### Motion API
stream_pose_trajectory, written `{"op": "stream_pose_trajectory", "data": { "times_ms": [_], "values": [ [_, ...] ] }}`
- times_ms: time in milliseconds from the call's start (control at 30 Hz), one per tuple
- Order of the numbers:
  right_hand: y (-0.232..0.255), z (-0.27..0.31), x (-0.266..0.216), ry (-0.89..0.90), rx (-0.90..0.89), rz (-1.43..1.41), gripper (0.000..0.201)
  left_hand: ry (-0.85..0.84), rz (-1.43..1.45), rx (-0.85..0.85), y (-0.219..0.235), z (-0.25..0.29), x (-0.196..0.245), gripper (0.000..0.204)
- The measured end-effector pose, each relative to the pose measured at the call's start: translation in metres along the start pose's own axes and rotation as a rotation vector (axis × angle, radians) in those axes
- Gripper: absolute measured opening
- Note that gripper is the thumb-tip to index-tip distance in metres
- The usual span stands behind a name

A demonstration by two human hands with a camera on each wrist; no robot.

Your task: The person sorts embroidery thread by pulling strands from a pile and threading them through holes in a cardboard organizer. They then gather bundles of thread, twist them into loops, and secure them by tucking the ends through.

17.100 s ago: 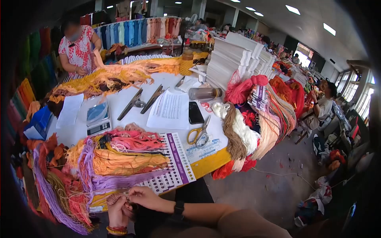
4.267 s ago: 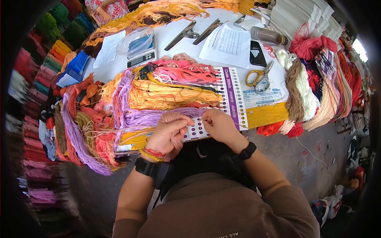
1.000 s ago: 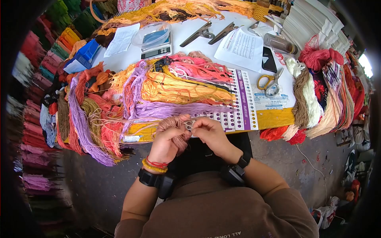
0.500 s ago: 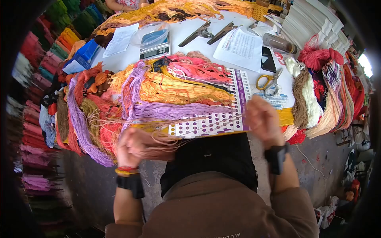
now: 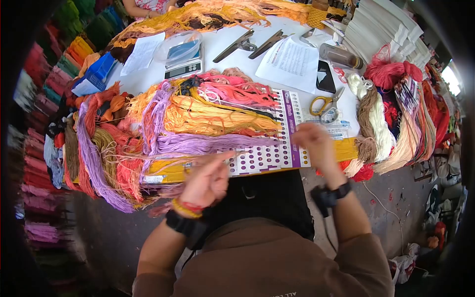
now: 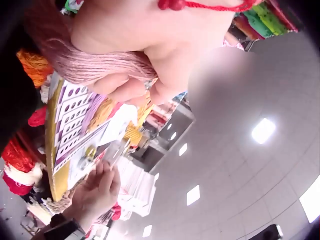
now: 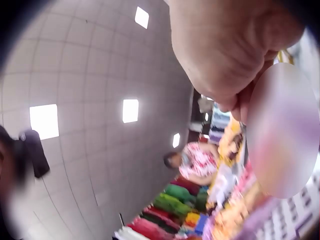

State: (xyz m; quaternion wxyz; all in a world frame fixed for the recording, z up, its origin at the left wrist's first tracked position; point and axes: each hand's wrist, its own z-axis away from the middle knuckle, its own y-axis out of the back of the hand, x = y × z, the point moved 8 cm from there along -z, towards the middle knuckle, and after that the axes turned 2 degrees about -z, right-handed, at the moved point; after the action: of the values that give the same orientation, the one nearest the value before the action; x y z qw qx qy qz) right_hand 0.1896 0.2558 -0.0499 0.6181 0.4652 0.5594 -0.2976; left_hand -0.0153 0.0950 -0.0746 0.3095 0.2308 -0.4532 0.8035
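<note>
My left hand (image 5: 205, 183) is at the table's front edge, gripping a dusty pink thread skein (image 6: 100, 65). The left wrist view shows the skein running across the palm under curled fingers. My right hand (image 5: 314, 143) is blurred over the right end of a white-and-purple punched thread card (image 5: 291, 126); cannot tell whether it pinches a strand. In the left wrist view the right hand (image 6: 97, 192) has its fingers close together. Lavender threads (image 5: 208, 143), yellow-orange threads (image 5: 217, 116) and coral-pink threads (image 5: 237, 91) hang from the card's holes, spread leftward.
Scissors (image 5: 324, 109), a phone (image 5: 325, 76), printed sheets (image 5: 289, 62), two large clips (image 5: 235, 46) and a scale (image 5: 184, 62) are on the table. More skeins (image 5: 378, 123) drape over its right end. A person (image 7: 197, 162) is across the table.
A second ago both hands were together at the pink skein. They then parted, with strands stretched between them. Now the left hand has come back rightward; the right hand stays over the card's right end.
</note>
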Motion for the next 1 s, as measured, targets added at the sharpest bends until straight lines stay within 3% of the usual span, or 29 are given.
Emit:
{"op": "stream_pose_trajectory", "data": {
  "times_ms": [67, 133, 267, 367, 433, 667, 767, 1000],
  "values": [
    [-0.050, 0.005, 0.013, 0.006, -0.157, 0.025, 0.013, 0.027, -0.056, -0.002, -0.011, -0.024, -0.017, 0.024],
    [-0.068, 0.005, 0.023, 0.001, -0.159, 0.056, 0.011, 0.056, -0.119, -0.007, -0.012, -0.040, -0.027, 0.022],
    [-0.076, 0.001, 0.017, 0.167, -0.110, 0.298, 0.011, 0.178, -0.029, -0.022, -0.010, -0.057, -0.044, 0.013],
    [-0.078, 0.003, 0.010, 0.231, -0.070, 0.388, 0.010, 0.116, -0.109, 0.016, -0.014, -0.063, -0.038, 0.012],
    [-0.078, 0.004, 0.007, 0.245, -0.038, 0.409, 0.010, -0.178, -0.529, 0.067, -0.026, -0.066, -0.020, 0.011],
    [-0.079, 0.008, 0.000, 0.300, -0.004, 0.456, 0.008, -0.204, -0.579, 0.014, -0.040, -0.078, -0.021, 0.009],
    [-0.078, 0.008, 0.004, 0.316, 0.028, 0.444, 0.008, -0.314, -0.490, -0.037, -0.042, -0.085, -0.022, 0.008],
    [-0.081, 0.010, 0.003, 0.321, 0.005, 0.499, 0.010, -0.337, -0.563, 0.045, -0.043, -0.079, -0.018, 0.011]
  ]
}}
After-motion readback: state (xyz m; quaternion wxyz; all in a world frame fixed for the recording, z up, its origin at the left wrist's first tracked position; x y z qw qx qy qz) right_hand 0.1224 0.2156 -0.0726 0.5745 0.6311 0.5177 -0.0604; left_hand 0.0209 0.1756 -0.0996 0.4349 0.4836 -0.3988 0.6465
